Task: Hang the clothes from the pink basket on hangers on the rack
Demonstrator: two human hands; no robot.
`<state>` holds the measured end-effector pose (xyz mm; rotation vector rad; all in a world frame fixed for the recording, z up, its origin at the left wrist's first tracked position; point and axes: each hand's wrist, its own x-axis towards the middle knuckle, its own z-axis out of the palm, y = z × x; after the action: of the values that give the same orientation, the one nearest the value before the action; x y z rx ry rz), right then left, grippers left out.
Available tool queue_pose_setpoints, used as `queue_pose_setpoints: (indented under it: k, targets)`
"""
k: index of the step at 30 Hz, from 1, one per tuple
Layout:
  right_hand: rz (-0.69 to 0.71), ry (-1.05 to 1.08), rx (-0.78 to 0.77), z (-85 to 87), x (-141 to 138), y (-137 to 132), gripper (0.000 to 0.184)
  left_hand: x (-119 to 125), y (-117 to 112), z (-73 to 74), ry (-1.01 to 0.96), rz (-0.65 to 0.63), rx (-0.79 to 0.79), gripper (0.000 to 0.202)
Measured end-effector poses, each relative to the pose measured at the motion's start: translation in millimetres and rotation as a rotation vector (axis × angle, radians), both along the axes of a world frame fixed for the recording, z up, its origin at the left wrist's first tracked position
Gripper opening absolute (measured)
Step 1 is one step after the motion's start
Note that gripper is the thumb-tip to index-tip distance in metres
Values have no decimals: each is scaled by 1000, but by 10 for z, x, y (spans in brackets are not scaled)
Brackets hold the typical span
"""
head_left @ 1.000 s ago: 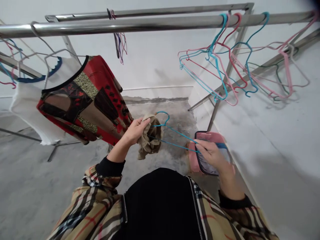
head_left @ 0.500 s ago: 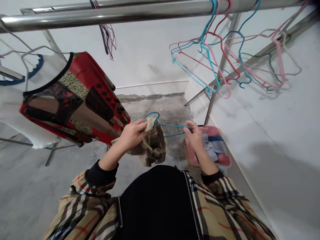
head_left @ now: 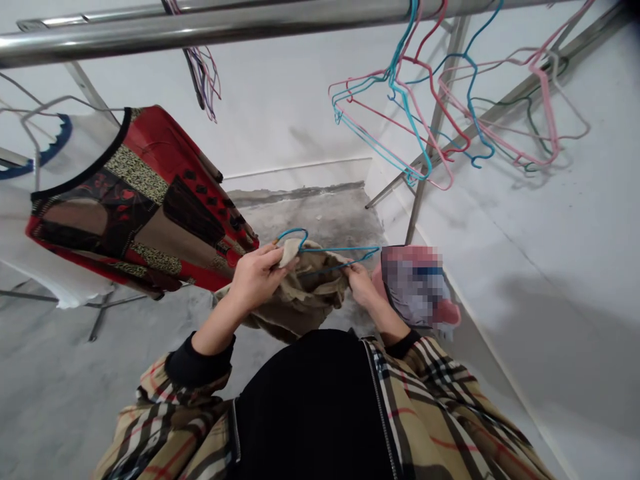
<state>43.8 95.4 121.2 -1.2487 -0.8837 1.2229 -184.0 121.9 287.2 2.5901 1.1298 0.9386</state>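
My left hand pinches the top of a beige cloth right at the hook of a blue wire hanger. At the cloth's right side my right hand is closed on the fabric and the hanger's lower wire. The cloth droops between both hands, in front of my chest. A pink basket of laundry sits on the floor just right of my right hand.
A steel rail runs overhead. Several empty wire hangers in pink, blue and red dangle at the upper right. A red patterned garment and a white one hang at the left. White walls close the right and back.
My right hand has moved left from the basket to the cloth's right edge. The cloth now spreads along the hanger between both hands. The view has tilted slightly.
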Motion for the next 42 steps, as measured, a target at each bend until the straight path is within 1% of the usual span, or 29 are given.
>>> queue_pose_setpoints:
  k: [2, 4, 5, 8, 10, 11, 12, 13, 15, 16, 17, 18, 20, 21, 22, 23, 25, 27, 29, 31, 34, 37, 40, 42]
  targets:
    - [-75, 90, -31, 47, 138, -4, 32, -81, 34, -31, -15, 25, 22, 31]
    - [-163, 131, -50, 105, 267, -23, 30, -164, 63, -89, 5, 45, 50, 29]
    - [-203, 121, -46, 140, 320, -34, 31, -199, 73, -126, 23, 50, 62, 28]
    - [-301, 2, 4, 270, 431, -72, 31, -265, 83, -245, 106, 51, 74, 27]
    - [-340, -78, 31, 376, 476, -117, 29, -275, 82, -318, 159, 75, 62, 26]
    - [-318, -121, 40, 432, 497, -148, 29, -274, 83, -348, 168, 98, 53, 26]
    - [-244, -174, 51, 489, 518, -186, 29, -271, 86, -374, 160, 124, 45, 27]
    - [-112, -235, 64, 547, 541, -228, 29, -270, 93, -394, 136, 146, 34, 27]
    - [216, -374, 99, 660, 591, -308, 34, -277, 117, -419, 60, 145, -2, 26]
    - [314, -446, 127, 714, 614, -339, 38, -286, 133, -425, 16, 122, -29, 26]
    - [331, -518, 162, 765, 634, -358, 41, -298, 149, -428, -23, 87, -61, 25]
    - [276, -593, 207, 812, 647, -364, 43, -311, 164, -427, -58, 49, -95, 24]
    - [108, -771, 314, 887, 653, -337, 46, -330, 186, -416, -97, -12, -151, 23]
    - [88, -868, 366, 913, 647, -311, 47, -332, 192, -406, -103, -32, -172, 22]
    - [133, -963, 409, 928, 635, -279, 48, -328, 195, -392, -105, -44, -188, 23]
    - [217, -1047, 438, 935, 621, -248, 47, -319, 195, -375, -108, -53, -201, 23]
    - [368, -1168, 446, 933, 593, -196, 37, -291, 192, -337, -133, -68, -224, 23]
    - [427, -1241, 420, 933, 568, -170, 31, -261, 192, -306, -173, -94, -243, 23]
    - [429, -1293, 405, 957, 535, -170, 31, -236, 194, -301, -202, -125, -256, 24]
    - [437, -1325, 417, 1006, 476, -183, 35, -209, 190, -333, -210, -138, -278, 26]
    - [460, -1341, 425, 1081, 332, -196, 42, -147, 161, -435, -196, -152, -315, 26]
    - [455, -1312, 398, 1109, 212, -185, 42, -106, 140, -520, -137, -165, -322, 28]
    - [378, -1249, 379, 1096, 248, -172, 43, -212, 188, -537, -47, -124, -300, 32]
    - [308, -1200, 381, 1088, 359, -179, 43, -390, 259, -539, 6, -75, -306, 50]
